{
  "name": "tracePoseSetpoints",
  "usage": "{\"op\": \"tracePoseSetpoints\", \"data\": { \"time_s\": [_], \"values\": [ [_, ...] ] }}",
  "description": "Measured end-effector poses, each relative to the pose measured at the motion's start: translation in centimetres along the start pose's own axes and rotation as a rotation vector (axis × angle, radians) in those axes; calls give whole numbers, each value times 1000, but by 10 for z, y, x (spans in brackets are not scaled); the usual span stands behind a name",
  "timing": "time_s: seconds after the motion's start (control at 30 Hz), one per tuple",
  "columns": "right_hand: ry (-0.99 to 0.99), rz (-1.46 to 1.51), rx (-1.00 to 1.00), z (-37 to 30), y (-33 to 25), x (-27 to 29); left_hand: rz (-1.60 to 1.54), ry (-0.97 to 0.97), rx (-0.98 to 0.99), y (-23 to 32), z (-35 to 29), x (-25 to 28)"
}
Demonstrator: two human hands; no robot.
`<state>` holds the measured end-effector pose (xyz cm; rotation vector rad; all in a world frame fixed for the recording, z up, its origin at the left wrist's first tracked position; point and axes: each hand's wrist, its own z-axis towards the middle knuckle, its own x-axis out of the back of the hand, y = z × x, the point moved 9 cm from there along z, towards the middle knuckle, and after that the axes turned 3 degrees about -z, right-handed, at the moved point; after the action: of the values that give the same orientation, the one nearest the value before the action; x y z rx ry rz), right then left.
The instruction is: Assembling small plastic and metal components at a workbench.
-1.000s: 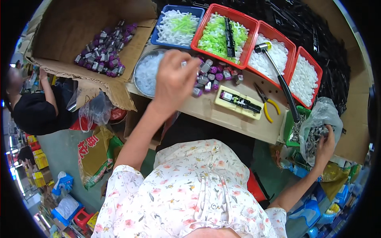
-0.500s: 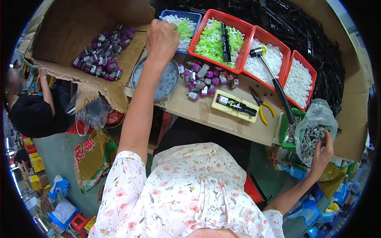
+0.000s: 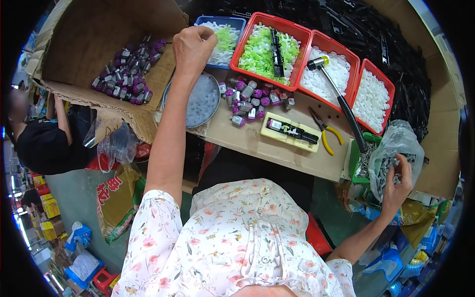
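Observation:
My left hand [image 3: 194,48] is raised beside the blue tray [image 3: 207,20] of white and light-green plastic pieces, thumb and fingertips pinched together; anything in the pinch is too small to make out. Below it lies a round dish [image 3: 204,101] of greyish, jelly-like material. My right hand [image 3: 399,185] is at the clear plastic bag [image 3: 413,141] of small grey parts, its fingertips closed on a grey part [image 3: 397,159]. In front of me, a black plastic assembly [image 3: 302,132] with a small purple-ended motor sits in a cream holder [image 3: 269,132].
Purple-and-silver motors [image 3: 252,101] lie heaped on the board, with more in a cardboard box [image 3: 109,39]. Red trays [image 3: 297,81] hold green and white pieces. A hammer [image 3: 346,106], yellow-handled pliers [image 3: 329,138] and a green tray [image 3: 356,163] of screws are rightward. A person [image 3: 44,141] sits left.
My left hand has shifted slightly left, off the blue tray's pieces, fingertips pinched. My right hand has drawn its fingers together and lifted a grey part at the bag.

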<state>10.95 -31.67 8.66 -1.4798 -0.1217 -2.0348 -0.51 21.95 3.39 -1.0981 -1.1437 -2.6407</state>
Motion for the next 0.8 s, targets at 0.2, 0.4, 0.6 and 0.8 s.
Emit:
{"op": "tracePoseSetpoints", "data": {
  "time_s": [0.2, 0.4, 0.6, 0.8],
  "values": [
    [-19, 52, -11, -1, -5, -7, -112, 26, -14, -12, 5, 2],
    [-24, 58, -1, 0, -14, -10, -123, -3, 6, -17, 5, 0],
    [-21, 80, 41, 4, -28, -13, -254, -8, -57, -13, 3, 7],
    [-61, 107, 50, 8, -42, -23, -901, -44, 241, -35, -9, 10]
  ]
}}
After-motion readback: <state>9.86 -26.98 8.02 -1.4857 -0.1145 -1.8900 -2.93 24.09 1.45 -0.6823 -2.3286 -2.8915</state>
